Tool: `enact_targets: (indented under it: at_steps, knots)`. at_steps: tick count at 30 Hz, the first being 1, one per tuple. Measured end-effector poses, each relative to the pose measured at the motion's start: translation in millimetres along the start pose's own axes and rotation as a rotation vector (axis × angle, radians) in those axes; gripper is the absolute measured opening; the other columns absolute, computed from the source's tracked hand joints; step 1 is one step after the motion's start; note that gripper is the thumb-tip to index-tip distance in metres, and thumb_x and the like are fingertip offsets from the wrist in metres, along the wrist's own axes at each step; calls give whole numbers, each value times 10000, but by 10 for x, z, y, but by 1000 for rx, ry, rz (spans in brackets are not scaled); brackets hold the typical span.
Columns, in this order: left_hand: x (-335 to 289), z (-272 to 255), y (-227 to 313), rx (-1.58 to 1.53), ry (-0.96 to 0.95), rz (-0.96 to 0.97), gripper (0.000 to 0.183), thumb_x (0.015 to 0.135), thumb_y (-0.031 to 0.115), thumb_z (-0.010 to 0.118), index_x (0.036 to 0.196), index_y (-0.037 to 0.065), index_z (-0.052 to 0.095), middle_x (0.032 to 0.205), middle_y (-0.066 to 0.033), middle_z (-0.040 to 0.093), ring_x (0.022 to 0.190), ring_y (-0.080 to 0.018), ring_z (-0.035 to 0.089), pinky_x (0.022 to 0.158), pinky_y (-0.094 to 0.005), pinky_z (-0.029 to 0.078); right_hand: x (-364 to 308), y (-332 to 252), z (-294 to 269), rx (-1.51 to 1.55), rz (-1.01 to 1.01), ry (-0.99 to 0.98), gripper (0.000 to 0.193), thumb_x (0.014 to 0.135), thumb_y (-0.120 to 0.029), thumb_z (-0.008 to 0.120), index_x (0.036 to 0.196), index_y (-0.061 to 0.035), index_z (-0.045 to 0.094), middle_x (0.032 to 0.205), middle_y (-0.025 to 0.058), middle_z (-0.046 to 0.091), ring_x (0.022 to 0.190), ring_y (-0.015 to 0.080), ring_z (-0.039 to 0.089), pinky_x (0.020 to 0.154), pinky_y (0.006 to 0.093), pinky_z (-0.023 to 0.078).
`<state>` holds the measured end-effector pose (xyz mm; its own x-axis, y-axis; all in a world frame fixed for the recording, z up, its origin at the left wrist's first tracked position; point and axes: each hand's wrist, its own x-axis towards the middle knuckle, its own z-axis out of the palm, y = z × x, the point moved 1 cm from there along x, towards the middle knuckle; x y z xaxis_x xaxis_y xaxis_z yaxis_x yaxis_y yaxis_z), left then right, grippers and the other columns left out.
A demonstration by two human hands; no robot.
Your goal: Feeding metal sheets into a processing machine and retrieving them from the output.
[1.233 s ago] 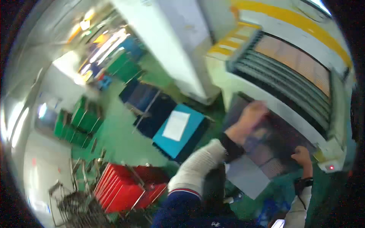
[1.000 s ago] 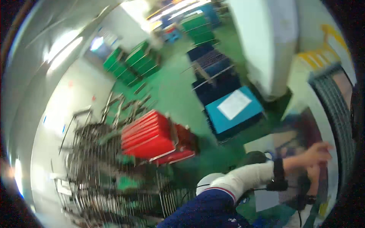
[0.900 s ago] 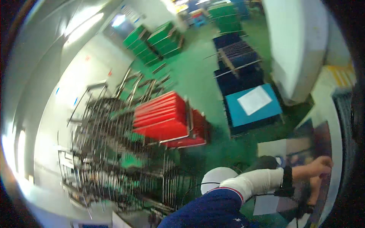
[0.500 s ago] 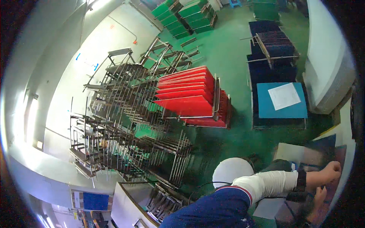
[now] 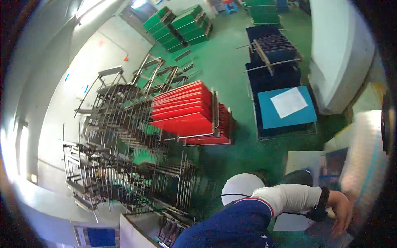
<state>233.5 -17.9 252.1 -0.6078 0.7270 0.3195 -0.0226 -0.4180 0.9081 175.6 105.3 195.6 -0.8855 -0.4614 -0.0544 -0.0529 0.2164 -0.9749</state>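
Sheeting (image 5: 367,151), blue-striped, rises beside the left grip (image 5: 341,208).

It was a workshop, probably in a factory: bare metal racks (image 5: 116,142) and racked red panels (image 5: 184,119) stood on a green floor (image 5: 232,76).

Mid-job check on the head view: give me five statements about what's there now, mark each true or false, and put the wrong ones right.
1. A white sheet lies on the blue board. True.
2. The left hand rests on that sheet. False: the left hand is at the lower right, apart from it.
3. The left hand has a black band at its wrist. True.
4. The red panels are layered one above another. True.
5. The green stacks are nearer the camera than the red panels. False: the green stacks are farther off.
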Motion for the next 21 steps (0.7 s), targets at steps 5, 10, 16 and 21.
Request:
enact_targets:
  at_steps: [5, 10, 16, 21]
  knots:
    - [-170, -180, -41, -11, 55, -108, 280, 880, 155, 629, 1047, -69, 639, 1007, -173, 678, 945, -265, 663, 826, -356, 537, -19, 60, 513, 108, 78, -69, 162, 840, -178, 605, 935, -46, 602, 874, 99, 609, 803, 232, 592, 777, 344, 509]
    - [-190, -233, 29, -11, 57, -102, 272, 911, 133, 611, 1081, -79, 628, 1055, -182, 671, 987, -276, 658, 871, -366, 535, -9, 124, 617, 164, 106, -54, 146, 860, -179, 599, 935, -54, 598, 874, 84, 607, 801, 214, 592, 783, 335, 512]
    - [-87, -145, 77, -55, 20, -14, 279, 901, 154, 628, 1057, -77, 638, 1000, -164, 686, 917, -236, 672, 809, -341, 547, -27, 124, 452, 239, 129, 42, 128, 885, -180, 592, 935, -63, 593, 874, 65, 605, 799, 193, 590, 790, 325, 517]
    - [-84, -184, 217, 183, 33, 170, 372, 838, 310, 697, 1089, 36, 672, 1056, -78, 665, 972, -172, 605, 868, -296, 478, -156, -73, -67, 417, 45, 330, 115, 905, -182, 586, 936, -70, 589, 874, 50, 603, 797, 174, 590, 796, 317, 521]
